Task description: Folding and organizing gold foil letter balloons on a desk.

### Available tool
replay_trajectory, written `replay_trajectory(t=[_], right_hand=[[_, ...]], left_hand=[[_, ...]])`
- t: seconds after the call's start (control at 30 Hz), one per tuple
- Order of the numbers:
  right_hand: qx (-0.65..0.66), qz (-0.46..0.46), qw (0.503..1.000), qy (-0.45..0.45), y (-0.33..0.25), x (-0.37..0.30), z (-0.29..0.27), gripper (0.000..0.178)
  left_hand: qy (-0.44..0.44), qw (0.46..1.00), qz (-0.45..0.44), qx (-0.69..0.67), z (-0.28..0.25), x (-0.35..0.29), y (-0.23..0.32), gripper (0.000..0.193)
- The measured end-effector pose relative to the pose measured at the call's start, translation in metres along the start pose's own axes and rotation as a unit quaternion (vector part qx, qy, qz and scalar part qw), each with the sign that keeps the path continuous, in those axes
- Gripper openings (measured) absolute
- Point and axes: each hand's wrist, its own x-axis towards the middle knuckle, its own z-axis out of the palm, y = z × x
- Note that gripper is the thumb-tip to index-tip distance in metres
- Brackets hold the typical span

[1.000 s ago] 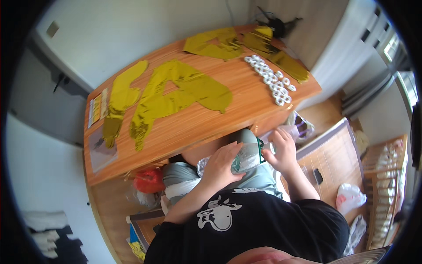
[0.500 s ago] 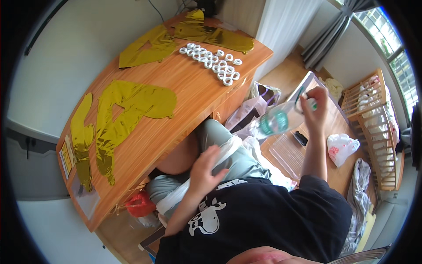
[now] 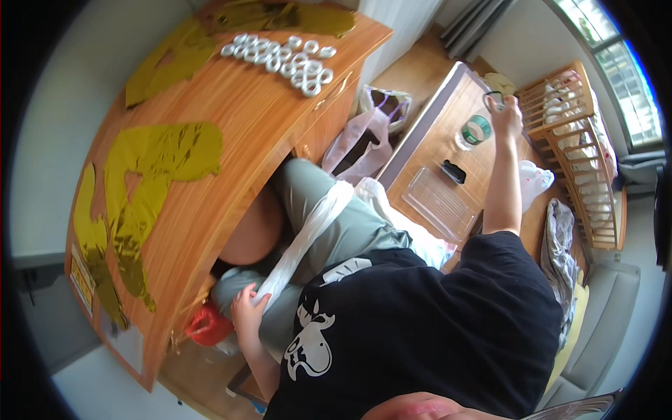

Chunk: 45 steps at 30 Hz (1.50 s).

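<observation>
Head view: my right hand [image 3: 505, 117] at 1 o'clock pinches dark scissors [image 3: 493, 100] beside the tape roll [image 3: 477, 130] on the side table [image 3: 490, 168], left hand [image 3: 246, 313] clasps the white strip [image 3: 308, 231] at 7 o'clock; overreaching risks dropping them.

Tape roll [image 3: 477, 130] beside right hand [image 3: 505, 117]

Right hand [image 3: 505, 117] stretched out over side desk [image 3: 434, 150], fingers closed on small dark loop, just beside green tape roll [image 3: 478, 130]. Left hand [image 3: 246, 310] grips white cloth strip [image 3: 308, 231] on lap. White rings [image 3: 283, 56] near main desk's far edge.
</observation>
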Motion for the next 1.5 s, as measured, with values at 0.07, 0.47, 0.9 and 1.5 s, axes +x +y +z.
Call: replay_trajectory(t=[0.07,0.47,0.9,1.5], right_hand=[[-0.027,0.057,0.998,-0.015,0.018,0.0,0.019,0.066],[-0.044,-0.139,0.981,0.131,-0.071,-0.018,0.049,0.056],[0.448,-0.591,0.581,-0.334,-0.331,-0.327,-0.056,0.016],[0.424,-0.636,0.468,-0.443,-0.346,-0.38,-0.071,0.009]], left_hand=[[0.0,1.0,-0.024,-0.016,-0.001,-0.005,0.006,0.055],[0.1,0.994,-0.046,0.02,0.007,-0.048,0.023,0.035],[-0.127,0.73,-0.206,-0.639,0.077,-0.043,0.096,0.027],[0.146,0.407,-0.142,-0.89,0.121,-0.002,0.087,0.054]])
